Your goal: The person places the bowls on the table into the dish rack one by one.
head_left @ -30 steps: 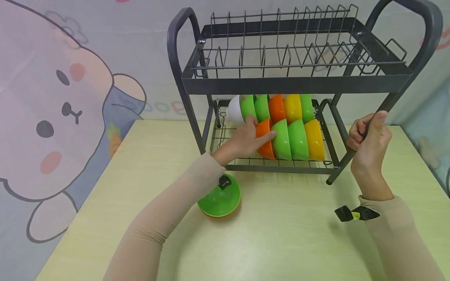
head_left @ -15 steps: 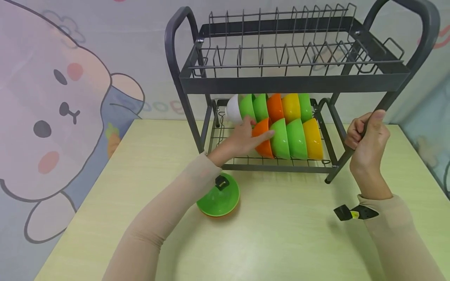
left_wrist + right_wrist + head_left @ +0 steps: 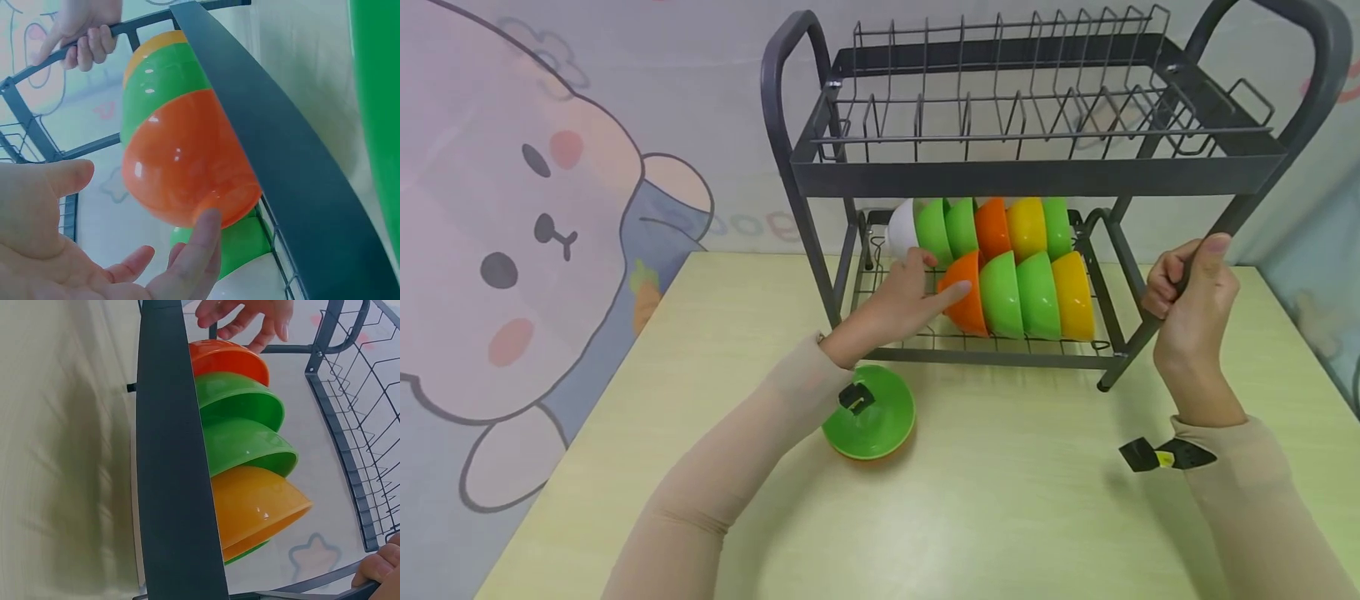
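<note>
My left hand (image 3: pixel 898 304) is at the lower tier of a dark dish rack (image 3: pixel 1037 178), its fingers loose and spread. Beside it, an orange bowl (image 3: pixel 972 318) stands on its side at the left end of the front row. In the left wrist view one fingertip overlaps the base of that orange bowl (image 3: pixel 187 150). Two green bowls (image 3: pixel 1002 300) and a yellow bowl (image 3: pixel 1072 296) continue the row rightward, nested close together. With curled fingers and thumb, my right hand (image 3: pixel 1195 304) grips the rack's right-hand side post (image 3: pixel 1232 218).
Behind is a second row with a white bowl (image 3: pixel 901 229), several green bowls (image 3: pixel 932 229), an orange and a yellow bowl (image 3: pixel 1026 227). A green bowl (image 3: pixel 880 429), with an orange rim under it, sits on the table (image 3: pixel 1000 500) below my left forearm. Wire dividers line the upper tier.
My left hand has eased leftward off the orange bowl, its thumb sliding back across the bowl's side. The right hand keeps its grip on the rack post.
</note>
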Tool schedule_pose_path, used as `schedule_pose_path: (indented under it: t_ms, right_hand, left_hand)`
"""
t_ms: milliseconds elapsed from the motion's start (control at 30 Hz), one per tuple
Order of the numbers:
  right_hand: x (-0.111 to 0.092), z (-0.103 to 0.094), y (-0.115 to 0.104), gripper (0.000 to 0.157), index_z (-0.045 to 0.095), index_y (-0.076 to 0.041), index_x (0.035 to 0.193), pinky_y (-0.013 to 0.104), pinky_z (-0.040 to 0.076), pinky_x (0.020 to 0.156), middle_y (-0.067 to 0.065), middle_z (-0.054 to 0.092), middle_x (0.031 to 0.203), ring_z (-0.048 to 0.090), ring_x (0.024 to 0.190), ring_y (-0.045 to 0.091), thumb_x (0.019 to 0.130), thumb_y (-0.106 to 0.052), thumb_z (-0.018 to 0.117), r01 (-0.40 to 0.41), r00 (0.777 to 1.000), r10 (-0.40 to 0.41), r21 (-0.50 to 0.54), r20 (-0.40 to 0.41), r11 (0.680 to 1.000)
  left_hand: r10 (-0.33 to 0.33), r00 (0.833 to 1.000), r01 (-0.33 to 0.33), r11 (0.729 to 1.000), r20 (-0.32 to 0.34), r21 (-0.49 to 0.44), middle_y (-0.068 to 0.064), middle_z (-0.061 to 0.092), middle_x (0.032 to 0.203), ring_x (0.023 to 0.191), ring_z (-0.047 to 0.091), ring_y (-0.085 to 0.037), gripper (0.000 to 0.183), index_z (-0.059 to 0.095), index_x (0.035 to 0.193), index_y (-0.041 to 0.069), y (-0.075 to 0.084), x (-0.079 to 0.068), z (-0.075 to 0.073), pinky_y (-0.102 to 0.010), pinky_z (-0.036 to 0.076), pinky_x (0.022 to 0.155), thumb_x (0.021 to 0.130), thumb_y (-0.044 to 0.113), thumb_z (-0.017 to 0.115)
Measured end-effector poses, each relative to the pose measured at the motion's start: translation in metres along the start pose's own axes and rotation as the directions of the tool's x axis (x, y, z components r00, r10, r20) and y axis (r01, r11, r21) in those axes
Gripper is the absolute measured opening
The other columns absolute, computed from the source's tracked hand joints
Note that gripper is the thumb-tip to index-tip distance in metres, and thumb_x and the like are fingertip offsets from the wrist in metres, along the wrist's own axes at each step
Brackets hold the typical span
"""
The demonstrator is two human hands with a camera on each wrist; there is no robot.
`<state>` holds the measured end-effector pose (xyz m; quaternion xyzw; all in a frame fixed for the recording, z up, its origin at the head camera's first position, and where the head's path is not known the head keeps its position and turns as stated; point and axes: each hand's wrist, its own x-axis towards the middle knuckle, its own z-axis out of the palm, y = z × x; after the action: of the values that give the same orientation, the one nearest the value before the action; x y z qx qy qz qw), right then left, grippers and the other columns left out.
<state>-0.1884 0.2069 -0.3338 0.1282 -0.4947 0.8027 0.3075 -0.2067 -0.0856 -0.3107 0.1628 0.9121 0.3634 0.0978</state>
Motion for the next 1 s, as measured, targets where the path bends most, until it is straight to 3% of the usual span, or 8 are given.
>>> schedule_pose_path:
  t_ms: [167, 367, 533, 667, 733, 867, 933, 1000]
  right_hand:
    - [0.0, -0.004, -0.003, 0.049, 0.038, -0.005, 0.069, 0.021, 0.016, 0.04, 0.005, 0.03, 0.054, 0.022, 0.045, 0.014, 0.106, -0.037, 0.043, -0.022, 0.999, 0.022, -0.002, 0.036, 1.0]
    - [0.0, -0.007, -0.01, 0.045, 0.045, 0.0, 0.077, 0.023, 0.029, 0.042, 0.008, 0.039, 0.059, 0.031, 0.049, 0.017, 0.106, -0.034, 0.046, -0.102, 0.993, 0.099, 0.043, 0.056, 0.994]
    - [-0.002, -0.007, -0.013, 0.023, 0.046, -0.003, 0.092, 0.02, 0.045, 0.056, 0.011, 0.047, 0.079, 0.044, 0.062, 0.018, 0.101, -0.02, 0.059, -0.035, 0.994, 0.036, 0.014, -0.101, 0.999]
    - [-0.004, -0.006, -0.017, 0.021, 0.042, -0.006, 0.092, 0.021, 0.041, 0.064, 0.01, 0.04, 0.086, 0.042, 0.07, 0.017, 0.092, -0.01, 0.062, 0.022, 0.972, -0.038, -0.071, -0.23, 0.997]
    - [-0.007, -0.005, -0.019, 0.02, 0.041, -0.006, 0.091, 0.02, 0.038, 0.065, 0.009, 0.038, 0.085, 0.04, 0.071, 0.017, 0.09, -0.006, 0.061, 0.062, 0.968, -0.086, -0.11, -0.234, 0.992]
    - [-0.016, -0.001, -0.025, 0.02, 0.042, -0.006, 0.092, 0.018, 0.033, 0.067, 0.008, 0.039, 0.087, 0.036, 0.073, 0.016, 0.088, 0.002, 0.06, 0.149, 0.971, -0.178, -0.179, -0.16, 0.973]
    - [-0.023, 0.002, -0.027, 0.018, 0.044, -0.005, 0.092, 0.018, 0.03, 0.067, 0.007, 0.042, 0.088, 0.035, 0.072, 0.015, 0.087, 0.004, 0.059, 0.186, 0.972, -0.216, -0.26, -0.096, 0.948]
    - [-0.03, 0.007, -0.029, 0.014, 0.047, 0.0, 0.091, 0.019, 0.026, 0.067, 0.003, 0.044, 0.087, 0.033, 0.07, 0.014, 0.087, 0.003, 0.059, 0.246, 0.963, -0.271, -0.367, -0.017, 0.897]
  left_hand:
    - [0.052, 0.999, -0.052, 0.998, 0.003, -0.028, -0.014, 0.051, 0.104, 0.09, 0.051, -0.025, 0.067, 0.033, 0.143, 0.001, 0.002, -0.011, -0.005, -0.034, 0.045, 0.075, 0.101, 0.049, 0.053]
    - [0.096, 0.995, -0.094, 0.993, 0.022, -0.07, -0.013, 0.055, 0.105, 0.091, 0.053, -0.024, 0.055, 0.039, 0.137, 0.004, 0.002, -0.028, -0.013, -0.033, 0.047, 0.072, 0.102, 0.043, 0.055]
    - [0.113, 0.99, -0.102, 0.987, 0.079, -0.127, -0.012, 0.058, 0.105, 0.09, 0.061, -0.028, 0.051, 0.041, 0.135, 0.005, 0.0, -0.043, -0.017, -0.033, 0.051, 0.071, 0.102, 0.041, 0.056]
    - [0.101, 0.987, -0.075, 0.979, 0.129, -0.192, -0.011, 0.057, 0.107, 0.089, 0.066, -0.028, 0.049, 0.041, 0.135, 0.007, -0.001, -0.054, -0.02, -0.033, 0.054, 0.075, 0.102, 0.039, 0.057]
    - [0.098, 0.985, -0.066, 0.974, 0.141, -0.216, -0.012, 0.057, 0.108, 0.088, 0.067, -0.027, 0.046, 0.042, 0.133, 0.008, -0.002, -0.059, -0.022, -0.033, 0.056, 0.077, 0.102, 0.038, 0.057]
    - [0.103, 0.984, -0.067, 0.97, 0.145, -0.234, -0.013, 0.056, 0.109, 0.087, 0.067, -0.023, 0.043, 0.045, 0.13, 0.007, -0.005, -0.067, -0.025, -0.033, 0.057, 0.079, 0.101, 0.036, 0.059]
    - [0.106, 0.983, -0.068, 0.968, 0.149, -0.24, -0.013, 0.056, 0.111, 0.088, 0.068, -0.022, 0.042, 0.047, 0.129, 0.007, -0.006, -0.071, -0.027, -0.035, 0.056, 0.081, 0.101, 0.035, 0.059]
    - [0.104, 0.982, -0.063, 0.967, 0.156, -0.248, -0.012, 0.057, 0.112, 0.089, 0.068, -0.022, 0.039, 0.049, 0.127, 0.006, -0.009, -0.075, -0.028, -0.038, 0.055, 0.084, 0.101, 0.034, 0.06]
